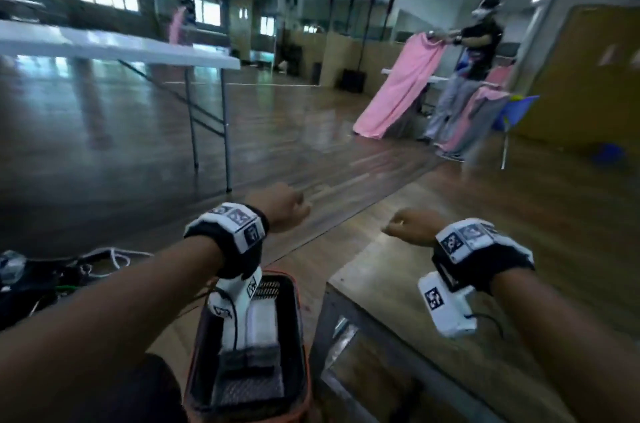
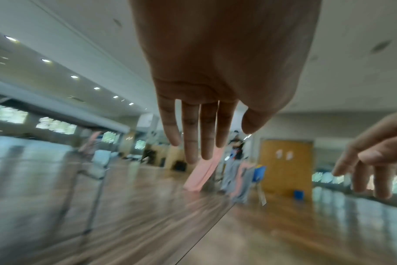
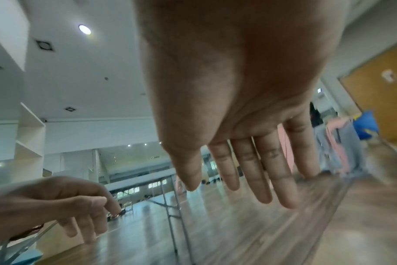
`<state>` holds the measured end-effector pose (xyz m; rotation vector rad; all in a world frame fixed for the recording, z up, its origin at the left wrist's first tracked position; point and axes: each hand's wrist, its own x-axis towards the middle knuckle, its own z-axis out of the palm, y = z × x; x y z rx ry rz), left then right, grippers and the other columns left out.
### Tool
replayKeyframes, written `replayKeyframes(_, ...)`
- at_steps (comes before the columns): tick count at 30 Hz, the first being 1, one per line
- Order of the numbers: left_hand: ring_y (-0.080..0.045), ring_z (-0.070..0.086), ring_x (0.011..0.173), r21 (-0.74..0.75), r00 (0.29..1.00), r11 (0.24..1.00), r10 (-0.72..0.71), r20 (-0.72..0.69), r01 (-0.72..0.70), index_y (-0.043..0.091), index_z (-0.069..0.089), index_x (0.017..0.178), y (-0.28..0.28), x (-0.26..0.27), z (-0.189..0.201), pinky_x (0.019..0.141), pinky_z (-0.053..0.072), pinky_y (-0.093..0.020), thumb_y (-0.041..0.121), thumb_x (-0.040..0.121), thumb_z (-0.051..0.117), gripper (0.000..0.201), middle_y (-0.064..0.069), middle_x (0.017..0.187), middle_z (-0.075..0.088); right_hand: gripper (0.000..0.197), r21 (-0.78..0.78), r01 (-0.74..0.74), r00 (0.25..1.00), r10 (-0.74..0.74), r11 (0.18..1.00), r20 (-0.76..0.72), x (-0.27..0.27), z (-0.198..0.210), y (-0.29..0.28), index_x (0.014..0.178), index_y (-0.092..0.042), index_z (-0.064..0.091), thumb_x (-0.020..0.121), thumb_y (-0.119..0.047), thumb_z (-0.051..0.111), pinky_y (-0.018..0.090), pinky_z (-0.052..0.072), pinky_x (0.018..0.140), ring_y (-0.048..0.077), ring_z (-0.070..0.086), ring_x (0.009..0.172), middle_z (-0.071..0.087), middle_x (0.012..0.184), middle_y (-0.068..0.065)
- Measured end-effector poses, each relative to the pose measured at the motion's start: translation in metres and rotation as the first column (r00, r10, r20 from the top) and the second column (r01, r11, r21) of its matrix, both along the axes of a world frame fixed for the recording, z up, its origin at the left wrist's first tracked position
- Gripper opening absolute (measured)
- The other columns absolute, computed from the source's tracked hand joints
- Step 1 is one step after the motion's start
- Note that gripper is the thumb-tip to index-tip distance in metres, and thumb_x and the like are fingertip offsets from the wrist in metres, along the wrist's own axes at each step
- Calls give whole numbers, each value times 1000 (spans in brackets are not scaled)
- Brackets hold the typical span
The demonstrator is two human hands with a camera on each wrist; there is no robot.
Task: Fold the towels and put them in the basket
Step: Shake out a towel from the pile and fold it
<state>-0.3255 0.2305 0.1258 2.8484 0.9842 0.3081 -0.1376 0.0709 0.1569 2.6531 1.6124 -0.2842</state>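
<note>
My left hand (image 1: 294, 206) and right hand (image 1: 398, 226) reach forward side by side over a brown wooden table (image 1: 450, 301), both holding nothing. The left wrist view shows the left hand's fingers (image 2: 193, 143) straight and slightly spread. In the right wrist view the right hand's fingers (image 3: 261, 182) are straight too. Under my left forearm stands a dark basket with an orange rim (image 1: 298, 318). It holds a folded white towel (image 1: 264, 318) and a folded grey towel (image 1: 247, 367). No loose towel shows on the table.
A white folding table (image 1: 138, 48) stands at the far left. Cables and dark gear (image 1: 52, 280) lie on the floor at the left. At the back right another person (image 1: 481, 41) holds up a pink cloth (image 1: 398, 90) near a blue chair (image 1: 516, 110).
</note>
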Motion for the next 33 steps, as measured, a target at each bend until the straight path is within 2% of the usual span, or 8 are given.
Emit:
replayKeyframes(5,-31,59,84,90,967,981,-188,171,174,20,55,77,-63,35,62,73,47,-36,37,94,43,26,-11,88,63,39,140,97,991,-109,985,82,30,64,-107,116,-11,64,94,-40,50,28,39,86,24,55,111,61,123,7)
replayKeyframes(8,-33,57,77,241,899,924,-357,255,298,10,59,76,-106,71,75,67,43,-36,30,92,44,30,-16,81,61,33,222,176,977,-197,959,79,46,73,-172,115,-11,65,94,-33,51,27,39,81,24,57,109,63,121,9)
replayKeyframes(13,-33,57,73,345,792,790,-585,173,508,11,50,67,-179,137,70,64,40,-32,26,88,44,26,-17,80,65,34,225,383,913,-404,896,55,71,67,-276,114,-7,64,95,-32,52,36,46,89,27,58,106,63,120,12)
replayKeyframes(16,-31,60,75,303,726,720,-678,114,624,9,62,80,-220,178,61,67,46,-30,33,86,37,35,-11,83,68,32,212,477,868,-495,853,40,82,55,-331,110,-7,66,94,-31,52,36,47,85,20,58,89,66,112,12)
replayKeyframes(19,-30,62,84,252,660,647,-750,42,719,15,64,90,-259,210,42,73,49,-32,36,89,41,31,-7,90,69,30,176,559,822,-569,811,11,90,36,-374,108,-10,67,95,-32,51,30,43,78,14,54,83,67,101,5)
replayKeyframes(22,-29,57,76,173,588,578,-808,-12,798,17,57,84,-295,233,11,63,40,-28,36,92,44,25,-8,92,67,31,104,621,784,-619,777,-53,97,5,-405,106,-8,68,96,-31,50,29,44,79,20,61,87,64,94,2)
replayKeyframes(30,-23,61,90,-46,460,486,-850,-257,873,20,64,105,-354,295,-92,82,50,-33,46,93,40,37,-3,102,68,30,-35,717,685,-713,697,-151,130,-110,-442,116,-14,64,93,-27,51,26,41,90,20,58,110,64,122,6)
replayKeyframes(33,-16,58,80,-253,455,492,-869,-193,833,15,64,101,-381,317,-137,68,46,-26,43,93,44,36,-5,99,67,34,-51,753,633,-744,656,-212,147,-154,-443,125,-16,58,92,-23,50,33,42,100,22,54,118,59,130,6)
